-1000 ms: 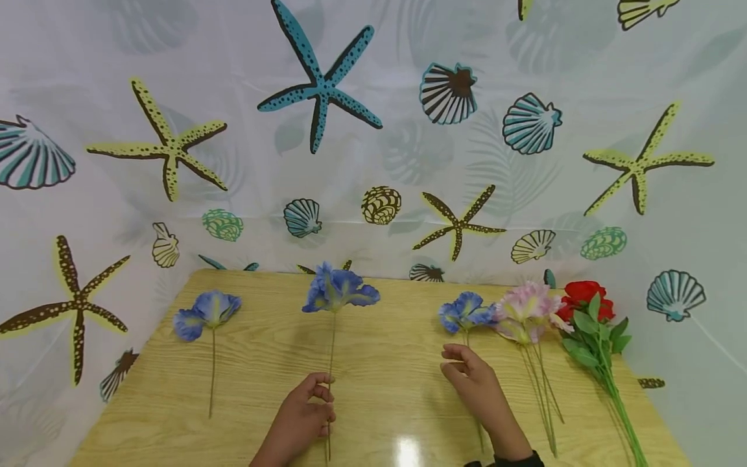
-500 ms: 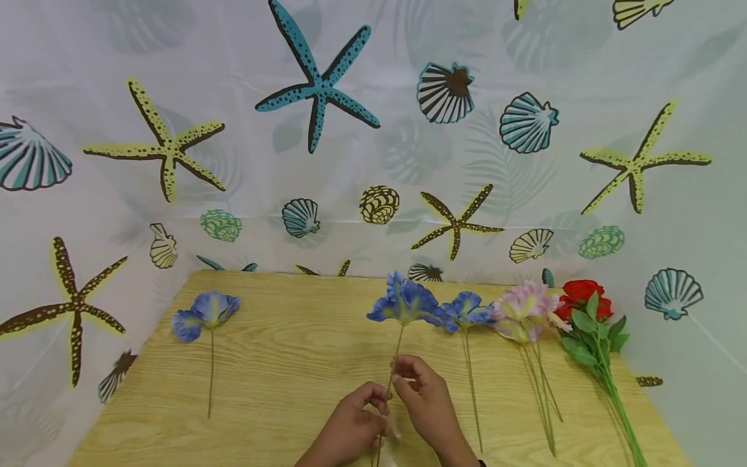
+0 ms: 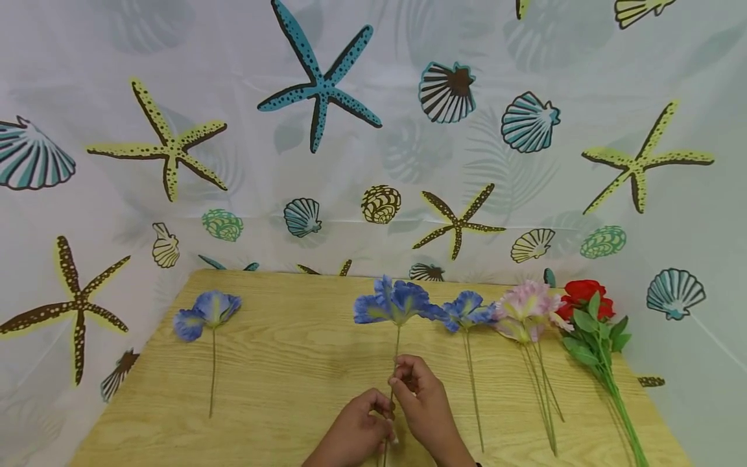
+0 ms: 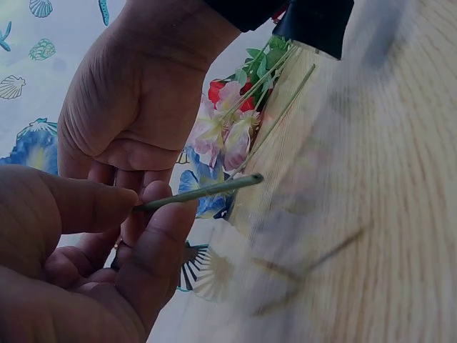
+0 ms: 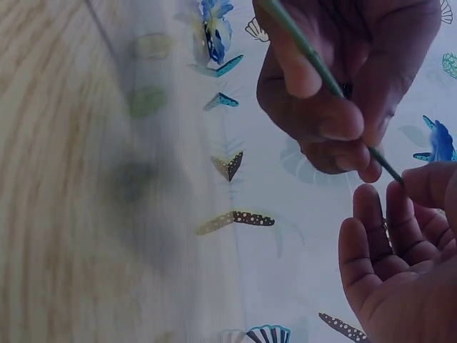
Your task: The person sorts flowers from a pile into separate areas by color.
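A blue artificial iris is held up over the table, bloom towards the back wall. My left hand pinches its thin green stem low down between thumb and fingers, and the cut end sticks out past them in the left wrist view. Just above, my right hand pinches the same stem with thumb and forefinger; in the right wrist view its other fingers are loosely bent. The held bloom overlaps a second blue iris, which lies to the right with its stem pointing towards me.
Pink flowers and a red rose with green leaves lie along the right side of the wooden table. Another blue iris lies at the left. Behind stands a white curtain printed with starfish and shells.
The left hand has carried the iris rightward. My right hand has come left from the second iris and now pinches the held stem. The bloom has turned slightly and shifted a little left since half a second ago.
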Available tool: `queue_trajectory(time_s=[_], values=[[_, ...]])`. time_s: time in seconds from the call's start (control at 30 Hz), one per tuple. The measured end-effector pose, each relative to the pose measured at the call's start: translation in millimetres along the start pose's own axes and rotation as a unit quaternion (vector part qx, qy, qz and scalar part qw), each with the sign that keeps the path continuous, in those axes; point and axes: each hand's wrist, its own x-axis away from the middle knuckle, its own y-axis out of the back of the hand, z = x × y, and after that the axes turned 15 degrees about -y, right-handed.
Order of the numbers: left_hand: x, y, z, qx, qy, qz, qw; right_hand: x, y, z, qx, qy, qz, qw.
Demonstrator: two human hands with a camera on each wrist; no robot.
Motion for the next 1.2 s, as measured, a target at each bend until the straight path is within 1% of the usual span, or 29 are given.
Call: queue_trajectory(time_s=[0.07,0.2,0.3,0.4,0.47,0.5,0.57,0.6,0.63,0.7,0.77,0.8,0.87,0.97,1.07,1.13,1.17,1.2], values=[[-0.1,2.4,0.5,-0.023,-0.004,0.012,0.9997,0,-1.6,1,-0.006,0.002,0.000,1.000],[-0.9,5.8,1.2,-0.060,-0.002,0.027,0.9979,1,-4.0,2,-0.031,-0.015,0.002,0.999],[-2.3,5.9,2.3,-0.056,0.007,0.024,0.9981,1,-3.8,2,-0.045,-0.026,-0.004,0.999],[-1.3,5.8,6.5,-0.048,0.006,0.017,0.9987,2,-2.2,2,-0.046,-0.041,-0.010,0.998],[-0.1,6.2,10.7,-0.048,-0.004,0.015,0.9987,3,0.1,2,-0.043,-0.046,-0.019,0.998],[0.2,6.9,12.5,-0.057,-0.015,0.015,0.9981,3,1.5,1,-0.041,-0.050,-0.024,0.998],[0.0,8.9,16.1,-0.102,-0.048,0.023,0.9934,1,4.9,1,-0.036,-0.048,-0.038,0.997],[-0.3,10.0,17.3,-0.134,-0.066,0.028,0.9885,1,6.8,1,-0.033,-0.046,-0.047,0.997],[-0.9,11.3,18.3,-0.169,-0.085,0.032,0.9815,-1,8.5,2,-0.030,-0.045,-0.054,0.997],[-2.4,14.4,18.9,-0.240,-0.115,0.036,0.9633,-3,11.7,2,-0.029,-0.044,-0.068,0.996],[-2.2,17.5,18.4,-0.297,-0.133,0.037,0.9449,-5,13.6,0,-0.030,-0.040,-0.081,0.995],[-1.9,19.2,17.8,-0.315,-0.136,0.036,0.9385,-7,14.4,-2,-0.032,-0.036,-0.087,0.995],[-1.5,23.0,16.4,-0.347,-0.138,0.035,0.9270,-11,16.5,-10,-0.035,-0.024,-0.100,0.994],[-0.8,30.7,15.8,-0.407,-0.132,0.031,0.9033,-19,21.4,-26,-0.027,-0.007,-0.119,0.993],[0.1,42.1,16.0,-0.468,-0.118,0.020,0.8755,-25,29.9,-41,-0.003,-0.006,-0.134,0.991],[0.3,51.9,17.0,-0.505,-0.113,0.006,0.8557,-29,37.3,-46,0.022,-0.010,-0.148,0.989],[0.6,57.5,16.9,-0.518,-0.111,-0.001,0.8484,-30,41.9,-48,0.037,-0.012,-0.153,0.987],[0.6,63.8,18.5,-0.534,-0.110,-0.010,0.8385,-31,46.5,-49,0.046,-0.020,-0.158,0.986]])
